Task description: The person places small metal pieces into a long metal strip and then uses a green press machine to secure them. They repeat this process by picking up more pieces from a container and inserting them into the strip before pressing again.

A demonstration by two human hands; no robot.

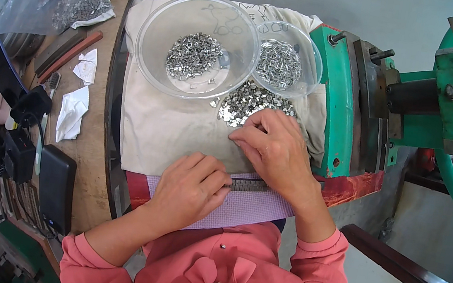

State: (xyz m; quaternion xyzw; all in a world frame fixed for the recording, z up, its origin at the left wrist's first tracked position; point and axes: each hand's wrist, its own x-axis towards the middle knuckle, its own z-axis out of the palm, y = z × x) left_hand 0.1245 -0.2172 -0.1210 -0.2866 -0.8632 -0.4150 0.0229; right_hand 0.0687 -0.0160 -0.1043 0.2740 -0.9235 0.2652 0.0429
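My left hand is closed, its thumb and fingertips on the left end of a narrow dark metal strip. The strip has cross lines along its length and lies over a lilac ribbed cloth. My right hand hovers past it with thumb and fingers pinched together; anything between them is too small or hidden. Just beyond those fingers is a loose pile of small shiny metal pieces on a beige cloth.
Behind the pile stand a large clear tub and a smaller clear bowl, both holding small metal parts. A green machine borders the right. On the left, a wooden bench carries a black power bank, a phone and white paper.
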